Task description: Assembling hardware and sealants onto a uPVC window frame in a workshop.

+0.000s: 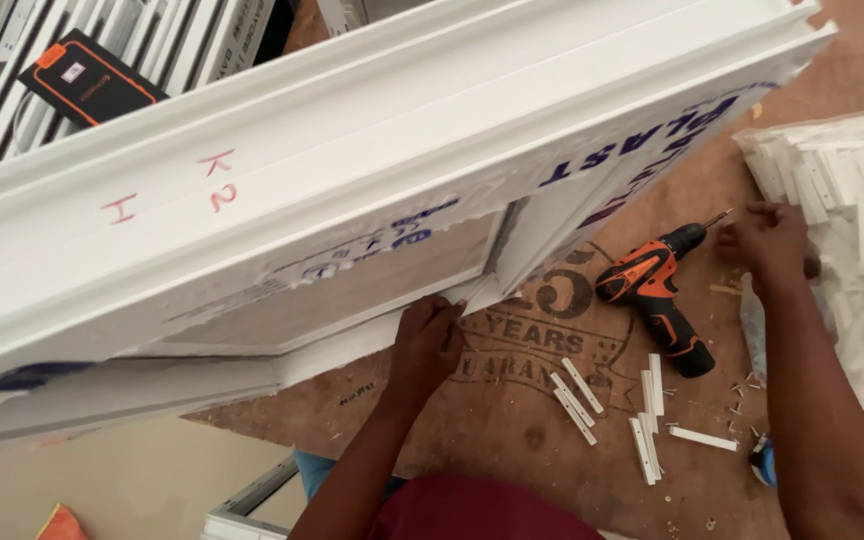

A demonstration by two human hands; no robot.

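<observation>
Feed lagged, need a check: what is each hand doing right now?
Left hand: closed on the lower edge of the white frame.
Right hand: reaching into the bag of white strips; grip cannot be told.

Left hand (430, 335) at 6 o'clock, fingers curled, forearm raised; right hand (772, 243) at 3 o'clock, arm extended, fingers bent

Both arms are bare to above the elbow, with no sleeves, gloves or rings visible; a dark maroon garment (472, 510) covers the body.

white frame (352, 170) cut off left, left hand's fingers (449, 312) partly hidden under it
</observation>
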